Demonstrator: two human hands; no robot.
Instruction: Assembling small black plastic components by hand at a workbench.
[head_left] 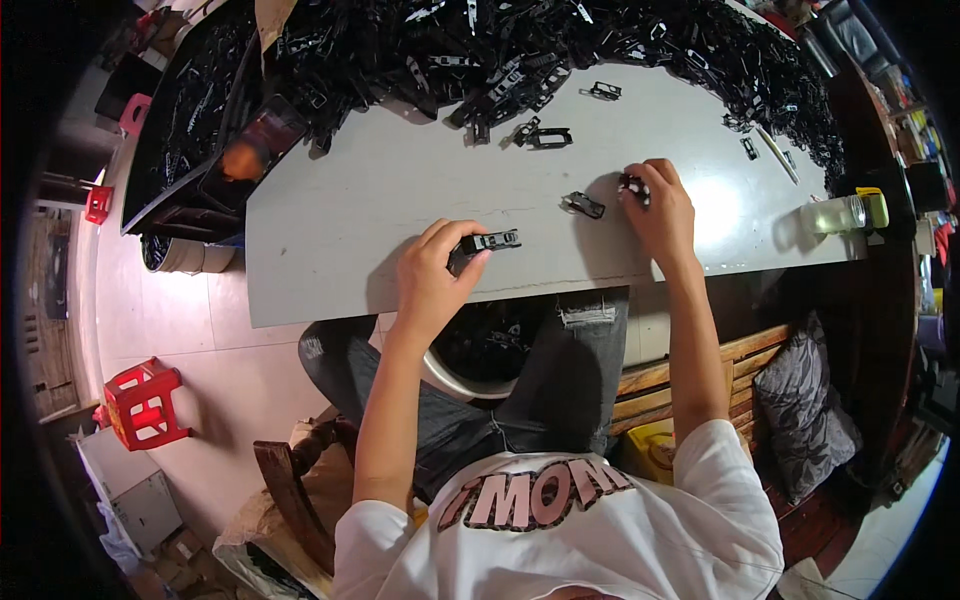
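My left hand point(435, 272) pinches a small oblong black part with grey on top point(495, 241) between thumb and fingers, just above or on the table near its front edge. Farther right, my right hand point(662, 212) has its fingertips closed around a small dark piece point(634, 187), mostly covered by the fingers. Just left of that hand lies a loose black-and-grey part point(584, 205). A black open-framed part point(549, 138) rests farther back, with a smaller dark piece touching or close to its left end. Another black framed part point(605, 91) sits behind them.
A large heap of black parts point(490, 85) covers the back of the white table point(330, 230). A phone point(255, 150) leans at the left. On the right stand a clear jar point(835, 215) and a thin white stick point(778, 155). Below the table edge, a basin point(455, 383) holds dark pieces.
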